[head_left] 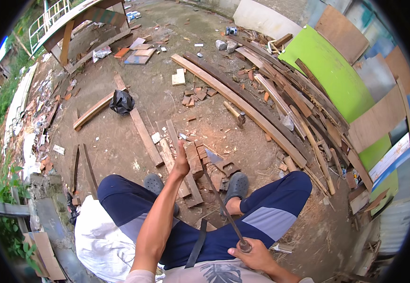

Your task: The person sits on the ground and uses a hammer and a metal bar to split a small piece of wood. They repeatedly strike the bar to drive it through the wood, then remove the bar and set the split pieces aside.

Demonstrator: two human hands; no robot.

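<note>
My right hand (253, 255), low by my lap, is closed round the handle of a long, thin dark metal tool (221, 203), possibly a file. Its shaft slants up and forward to the blocks between my feet. My left hand (182, 164) reaches forward, thumb up, against the left side of a brown wooden block (194, 159); it seems to grip the block, though most fingers are hidden. Right of the block, a handsaw with a short grey blade (213, 156) and wooden handle (228, 167) lies on wood pieces. A hammer (235, 114) lies on the ground farther ahead.
Wooden strips (171, 162) lie by my left foot, with a longer plank (141, 132) beyond. A black plastic bag (122, 102) rests near that plank. Long beams (242, 106) and stacked lumber (304, 108) run along the right. A white sack (102, 238) is beside my left leg.
</note>
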